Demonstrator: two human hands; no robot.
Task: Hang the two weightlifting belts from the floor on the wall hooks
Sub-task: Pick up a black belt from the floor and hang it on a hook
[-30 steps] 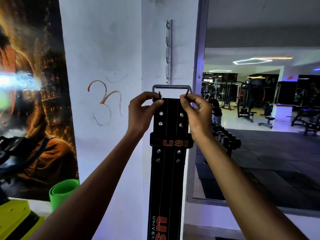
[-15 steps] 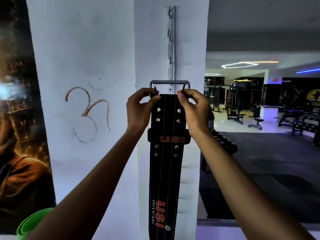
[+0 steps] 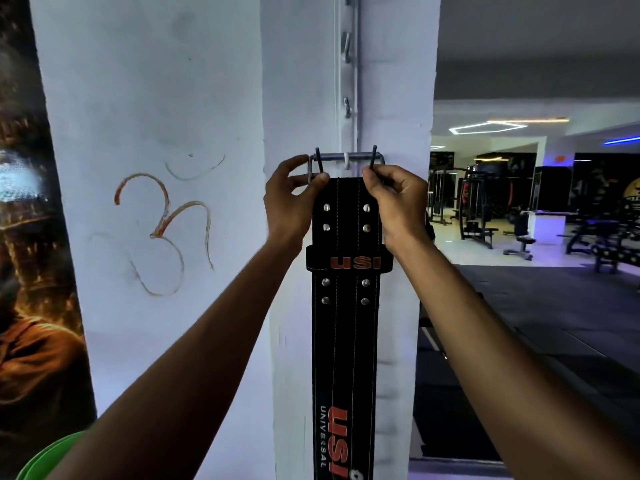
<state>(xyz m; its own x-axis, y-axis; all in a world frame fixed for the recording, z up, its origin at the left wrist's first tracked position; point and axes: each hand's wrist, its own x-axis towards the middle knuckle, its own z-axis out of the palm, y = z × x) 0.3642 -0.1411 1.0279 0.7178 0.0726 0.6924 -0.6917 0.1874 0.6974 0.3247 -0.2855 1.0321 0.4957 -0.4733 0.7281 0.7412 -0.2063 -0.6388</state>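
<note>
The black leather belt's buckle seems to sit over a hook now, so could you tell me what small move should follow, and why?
Probably ease both hands' grip: the metal buckle bar already crosses the lowest white wall hook, while the left hand and right hand pinch the black leather belt.

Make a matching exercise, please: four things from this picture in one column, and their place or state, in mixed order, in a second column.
Things:
1. belt buckle
2. left hand
3. right hand
4. green roll

Places or states:
A. bottom left corner of the view
B. over the lowest white hook
C. grips the belt's top right corner
D. pinches the buckle's left side

Pairs: 1-B, 2-D, 3-C, 4-A
</note>
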